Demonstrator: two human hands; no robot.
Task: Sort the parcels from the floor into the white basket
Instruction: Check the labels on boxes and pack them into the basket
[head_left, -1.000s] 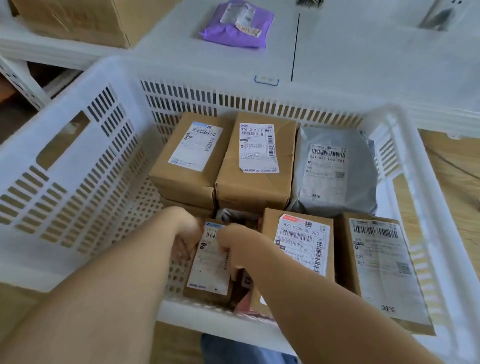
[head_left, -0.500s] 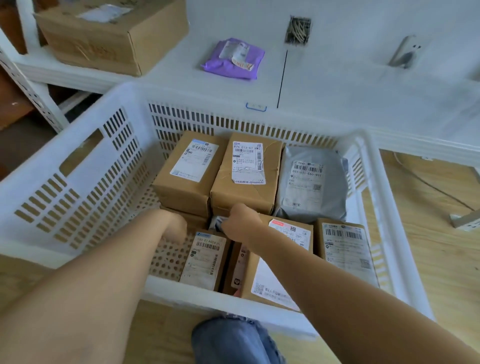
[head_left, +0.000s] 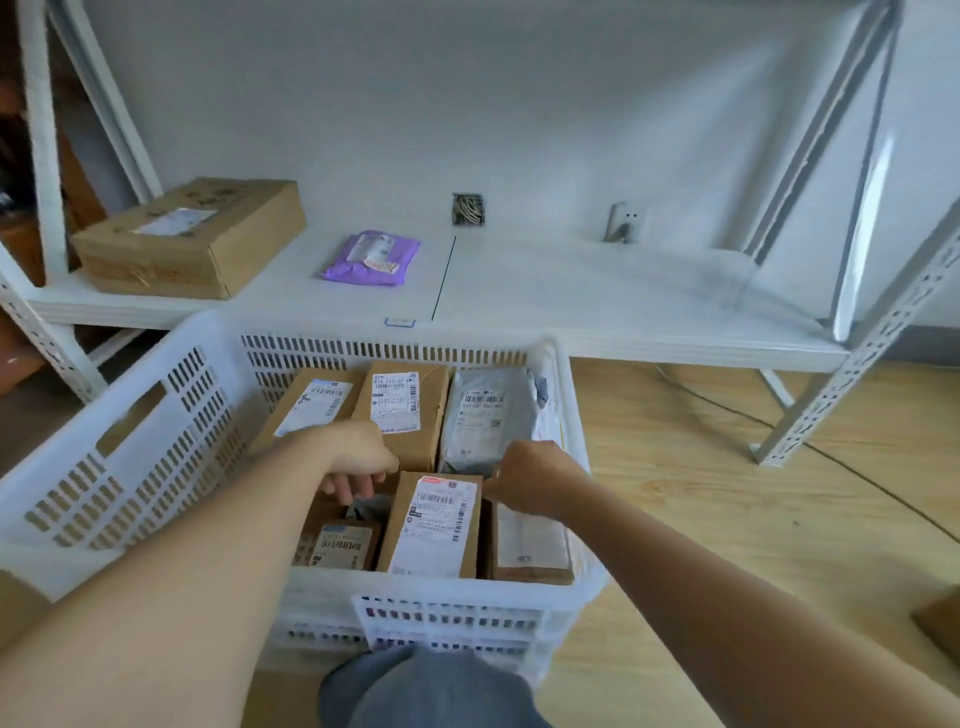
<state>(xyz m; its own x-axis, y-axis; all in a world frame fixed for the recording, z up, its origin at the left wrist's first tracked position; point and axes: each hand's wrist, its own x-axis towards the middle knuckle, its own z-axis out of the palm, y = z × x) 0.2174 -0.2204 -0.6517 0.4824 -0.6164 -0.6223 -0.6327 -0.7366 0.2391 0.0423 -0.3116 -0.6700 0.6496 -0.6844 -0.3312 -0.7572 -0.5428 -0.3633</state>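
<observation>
We are packing the boxes snug in the white basket (head_left: 156, 431), and we think the job now is to make them sit flat and close. Our left hand (head_left: 358, 460) reaches down into the gap in the middle, with its fingers curled down near something dark and crinkly; we cannot tell if it is holding that or only touching it. Our right hand (head_left: 524, 480) is curled at the top corner of the box with the red sticker (head_left: 434, 522), and it looks like it pinches the edge there, but we cannot be sure.

To do this well, we should push each box gently, so the labels stay on top where we can read them. We should fill the low gap first, so nothing tips over.

The parcels are all in the basket. At the back sit two brown boxes (head_left: 402, 410) side by side, and a soft grey bag (head_left: 485, 415) next to them. In front is a small brown box (head_left: 340, 545), lower than the rest, then the red sticker box, then another brown box (head_left: 527, 545) by the right wall
</observation>
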